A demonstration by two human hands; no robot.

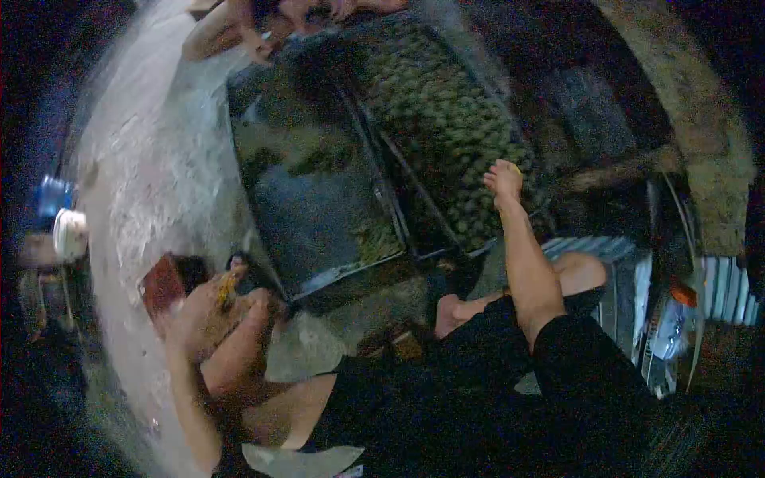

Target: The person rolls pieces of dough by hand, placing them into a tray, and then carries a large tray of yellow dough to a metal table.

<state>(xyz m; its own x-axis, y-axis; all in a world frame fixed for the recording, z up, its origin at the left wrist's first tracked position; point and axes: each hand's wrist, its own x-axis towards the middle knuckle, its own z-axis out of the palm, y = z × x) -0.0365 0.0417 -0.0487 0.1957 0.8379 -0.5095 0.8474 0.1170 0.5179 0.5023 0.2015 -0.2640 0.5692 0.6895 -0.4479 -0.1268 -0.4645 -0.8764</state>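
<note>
My left hand (pixel 209 311) is at the lower left, beside my bent knee, with its fingers closed on a yellow object (pixel 229 288). A dark piece shows just above that object. My right hand (pixel 504 183) reaches forward over the right-hand tray, fingers curled, with a bit of yellow (pixel 516 169) at its edge; I cannot tell what it holds. Below it, small round greenish-yellow pieces (pixel 434 95) fill much of that tray. The left-hand tray (pixel 382 259), with its dark rim, has a bluish-grey bare area (pixel 307 207) and patches of yellowish-green material.
Another person's hand (pixel 256 46) and bent limbs are beyond the trays. A reddish-brown block (pixel 163 287) lies near my left hand on the pale floor (pixel 143 159). A white tub (pixel 70 233) stands far left; a clear container with an orange lid (pixel 683 295) is at right.
</note>
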